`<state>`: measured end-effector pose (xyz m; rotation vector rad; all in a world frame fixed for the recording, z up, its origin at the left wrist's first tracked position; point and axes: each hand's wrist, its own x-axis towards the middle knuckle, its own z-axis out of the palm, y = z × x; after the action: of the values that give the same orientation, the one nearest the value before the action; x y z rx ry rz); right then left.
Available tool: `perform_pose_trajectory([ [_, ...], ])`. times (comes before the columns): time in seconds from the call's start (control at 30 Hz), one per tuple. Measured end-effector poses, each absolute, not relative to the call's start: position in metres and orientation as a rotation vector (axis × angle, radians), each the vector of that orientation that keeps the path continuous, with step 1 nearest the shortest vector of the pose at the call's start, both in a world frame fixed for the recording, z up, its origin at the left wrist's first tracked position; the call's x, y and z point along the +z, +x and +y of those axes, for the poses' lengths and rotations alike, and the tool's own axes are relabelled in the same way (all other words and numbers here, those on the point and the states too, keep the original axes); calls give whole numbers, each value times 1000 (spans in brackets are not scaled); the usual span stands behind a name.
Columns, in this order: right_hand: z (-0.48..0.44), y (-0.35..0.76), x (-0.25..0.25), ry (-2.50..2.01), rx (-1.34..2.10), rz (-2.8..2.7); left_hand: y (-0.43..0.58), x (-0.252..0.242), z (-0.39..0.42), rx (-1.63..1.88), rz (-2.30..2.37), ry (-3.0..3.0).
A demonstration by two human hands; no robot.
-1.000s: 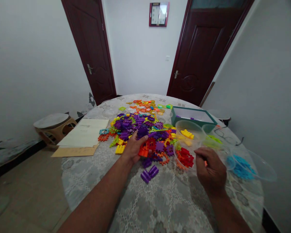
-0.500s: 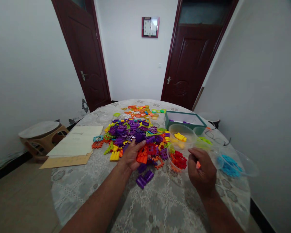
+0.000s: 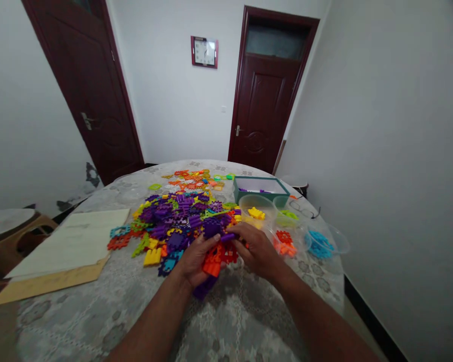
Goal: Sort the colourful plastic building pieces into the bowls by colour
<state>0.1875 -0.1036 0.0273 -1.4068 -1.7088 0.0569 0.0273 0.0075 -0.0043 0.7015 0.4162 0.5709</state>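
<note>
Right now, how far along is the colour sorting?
Done: clear bowls hold yellow, red, green and blue pieces. In hand: the left hand and right hand meet at a purple piece. Left: a large mixed pile, mostly purple, on the tablecloth.

the interlocking toy blocks [image 3: 181, 221] are showing smooth, glossy plastic, the clear plastic bowl [image 3: 256, 211] just beside them is shining, and the lace tablecloth [image 3: 226, 322] below them is looking matt and faintly rough.

The interlocking plastic pieces [image 3: 177, 216] are mostly purple, orange and yellow; the tablecloth [image 3: 234, 322] is grey with a white lace pattern. The box [image 3: 259, 178] is teal; the far door [image 3: 266, 115] is dark maroon.
</note>
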Motion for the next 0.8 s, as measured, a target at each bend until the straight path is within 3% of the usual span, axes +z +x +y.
perform_pose_trajectory([
  [0.27,-107,201,25,-1543,557,-1200,24,-6,12,556,512,651],
  [0.67,-101,261,51,-1836,460,-1456,26,-16,23,667,580,568],
  [0.8,-68,296,61,-1918,450,-1307,27,-25,28,703,553,586],
])
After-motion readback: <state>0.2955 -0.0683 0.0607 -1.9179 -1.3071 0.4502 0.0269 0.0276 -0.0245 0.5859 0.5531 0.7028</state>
